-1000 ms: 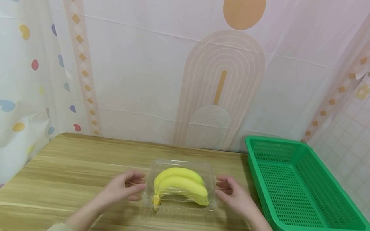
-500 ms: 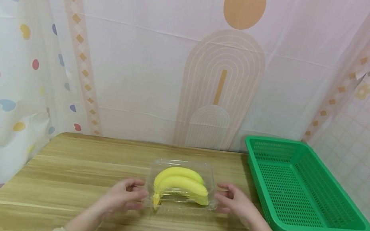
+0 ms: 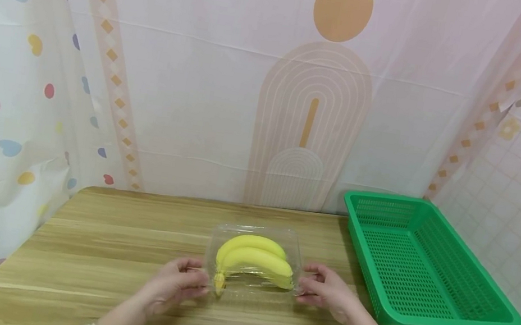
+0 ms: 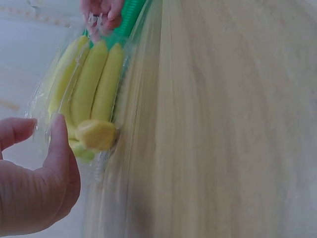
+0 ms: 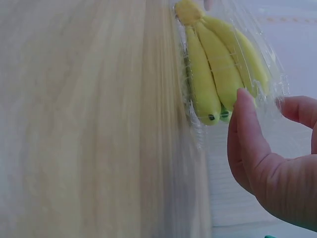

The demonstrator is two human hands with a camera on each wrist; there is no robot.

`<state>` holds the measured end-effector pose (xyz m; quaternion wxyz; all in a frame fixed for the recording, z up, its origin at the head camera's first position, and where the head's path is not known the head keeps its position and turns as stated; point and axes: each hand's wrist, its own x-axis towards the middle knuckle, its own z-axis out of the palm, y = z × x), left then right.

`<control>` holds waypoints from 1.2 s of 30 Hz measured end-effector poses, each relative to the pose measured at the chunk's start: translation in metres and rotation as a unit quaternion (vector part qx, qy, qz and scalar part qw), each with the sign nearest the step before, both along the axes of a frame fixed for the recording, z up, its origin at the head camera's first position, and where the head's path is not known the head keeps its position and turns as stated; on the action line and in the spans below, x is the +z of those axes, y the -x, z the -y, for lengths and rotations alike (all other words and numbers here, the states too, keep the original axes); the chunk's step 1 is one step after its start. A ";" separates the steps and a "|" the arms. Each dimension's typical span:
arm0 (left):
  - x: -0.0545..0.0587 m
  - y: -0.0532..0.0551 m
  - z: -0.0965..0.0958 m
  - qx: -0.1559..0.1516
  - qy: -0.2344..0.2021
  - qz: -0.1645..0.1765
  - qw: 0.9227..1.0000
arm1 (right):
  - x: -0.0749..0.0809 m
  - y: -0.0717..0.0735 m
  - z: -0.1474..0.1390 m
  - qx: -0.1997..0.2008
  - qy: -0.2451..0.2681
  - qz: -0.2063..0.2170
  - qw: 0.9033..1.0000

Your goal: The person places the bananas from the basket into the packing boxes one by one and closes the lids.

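A clear plastic clamshell box (image 3: 249, 298) lies on the wooden table with a bunch of yellow bananas (image 3: 257, 261) inside. The stem end of the bunch points to the near left corner. My left hand (image 3: 177, 283) holds the box's left side near the front corner, thumb in front and fingers behind. On the opposite side my right hand (image 3: 327, 292) holds the right front corner the same way. Both wrist views show the plastic edge between thumb and index finger; the other fingers are partly hidden.
A green plastic basket (image 3: 439, 324) with slotted walls stands at the table's right, close beyond my right hand. Patterned curtains (image 3: 200, 90) hang behind the wooden table (image 3: 101, 228) and along its left side.
Both hands have come in from beside the box to its front corners and now grip its edges. The box, bananas and basket have stayed in place.
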<state>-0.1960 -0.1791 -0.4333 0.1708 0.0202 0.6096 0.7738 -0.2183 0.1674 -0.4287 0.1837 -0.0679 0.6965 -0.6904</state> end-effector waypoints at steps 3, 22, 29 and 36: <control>0.000 -0.001 -0.002 0.006 -0.009 0.004 1.000 | -0.001 0.000 0.001 -0.007 0.012 0.007 1.000; -0.001 0.001 -0.009 0.041 -0.006 0.044 0.998 | -0.008 -0.001 0.004 0.004 0.052 0.017 0.998; 0.001 0.003 -0.011 0.062 -0.003 0.046 0.997 | -0.007 -0.003 0.007 0.000 0.052 0.019 0.998; 0.001 0.004 -0.012 0.080 0.006 0.046 0.996 | -0.005 -0.003 0.009 -0.006 0.053 0.019 0.998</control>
